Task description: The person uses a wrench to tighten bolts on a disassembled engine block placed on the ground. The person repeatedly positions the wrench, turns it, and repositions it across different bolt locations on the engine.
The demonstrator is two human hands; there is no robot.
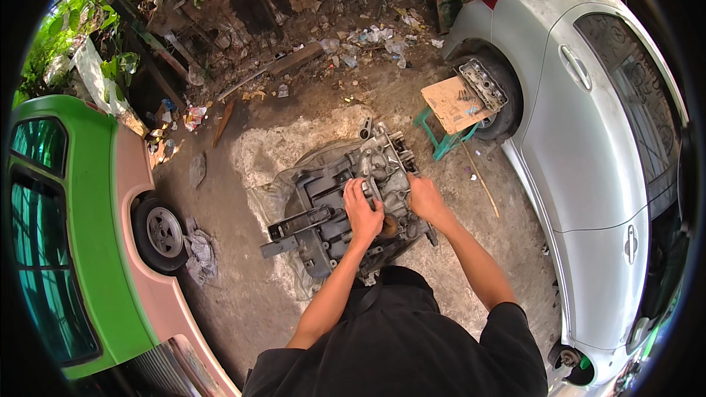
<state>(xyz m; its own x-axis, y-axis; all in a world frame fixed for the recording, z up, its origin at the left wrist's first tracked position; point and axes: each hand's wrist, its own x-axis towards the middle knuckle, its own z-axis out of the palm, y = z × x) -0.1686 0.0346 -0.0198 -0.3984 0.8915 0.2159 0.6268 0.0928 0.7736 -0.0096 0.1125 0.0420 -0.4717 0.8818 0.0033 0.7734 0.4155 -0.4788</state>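
A car engine [379, 162] lies on the ground before me, with grey cast metal at its middle and right and a black plastic cover [323, 184] on its left. My left hand [362, 209] rests on the middle of the engine, its fingers stretched out over a part there. Just right of it, my right hand [426, 200] is closed at the engine's right side. What its fingers grip is too small and hidden to make out. Beneath the engine spreads a dark, crumpled sheet [283, 187].
At the right stands a silver car [559, 162]; a green and pink car [103, 198] is at the left. A green stool [445, 145] bears a wooden board [445, 103] and a metal engine part [482, 84]. Litter [379, 37] and a plank [294, 59] lie near the back wall.
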